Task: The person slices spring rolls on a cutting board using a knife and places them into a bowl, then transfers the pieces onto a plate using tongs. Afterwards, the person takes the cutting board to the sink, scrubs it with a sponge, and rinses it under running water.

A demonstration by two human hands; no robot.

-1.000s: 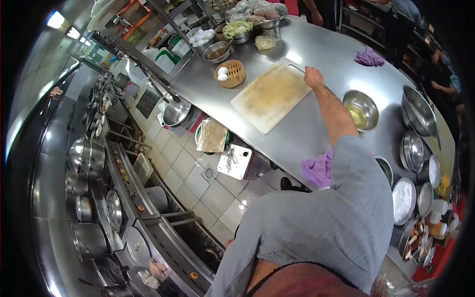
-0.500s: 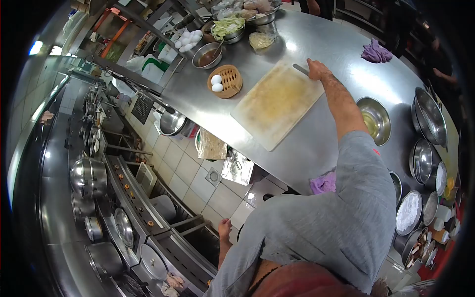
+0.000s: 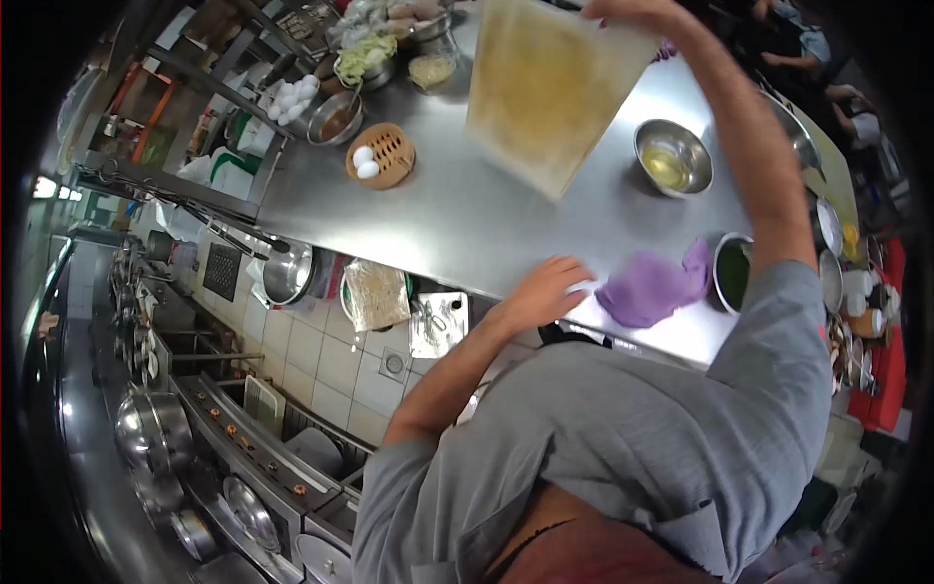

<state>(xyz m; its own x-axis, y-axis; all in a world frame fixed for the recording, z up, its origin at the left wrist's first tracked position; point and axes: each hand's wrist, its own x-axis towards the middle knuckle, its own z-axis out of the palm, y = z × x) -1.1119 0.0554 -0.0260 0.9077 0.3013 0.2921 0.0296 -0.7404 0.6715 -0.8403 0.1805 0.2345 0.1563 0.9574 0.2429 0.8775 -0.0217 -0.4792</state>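
A stained white cutting board (image 3: 555,92) is tilted up off the steel table, its lower corner pointing toward me. My right hand (image 3: 632,12) is closed on the handle end of the board at the top of the view; its fingers are partly cut off and blurred. Over the near table edge, my left hand (image 3: 547,290) is open with its fingers stretched out, just left of a crumpled purple cloth (image 3: 652,289). To the right of the board stands a steel bowl (image 3: 673,158) with yellowish liquid in it.
On the steel table (image 3: 448,229), a bamboo basket (image 3: 397,156) holds two white eggs (image 3: 365,163). Behind it are a bowl of brown sauce (image 3: 334,120), several eggs and shredded greens (image 3: 365,56). A bowl of green contents (image 3: 732,273) sits beyond the cloth. Stoves line the left.
My right hand has lifted the cutting board from the table and tilted it. My left hand has come up from my side to the table edge beside the purple cloth. The view has shifted.
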